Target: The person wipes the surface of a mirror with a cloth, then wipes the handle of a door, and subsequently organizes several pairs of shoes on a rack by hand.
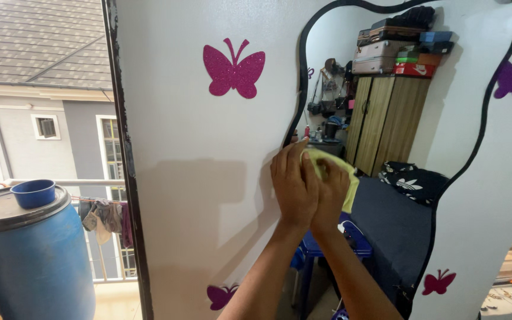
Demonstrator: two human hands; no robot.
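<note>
Flat left hand (294, 186) presses yellow cloth (334, 172) against mirror (386, 124); blue bowl (33, 193) tops barrel (28, 255).

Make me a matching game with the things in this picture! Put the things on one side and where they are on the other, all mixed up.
Things:
1. small blue plastic bowl
2. pale yellow cloth
3. big glittery pink butterfly sticker
4. stacked suitcases and boxes

Places:
A. on the white wall, left of the wavy black-framed mirror
B. on top of the wooden wardrobe seen in the mirror
C. on the lid of the big blue barrel
D. pressed on the mirror under a hand

Pairs: 1-C, 2-D, 3-A, 4-B
</note>
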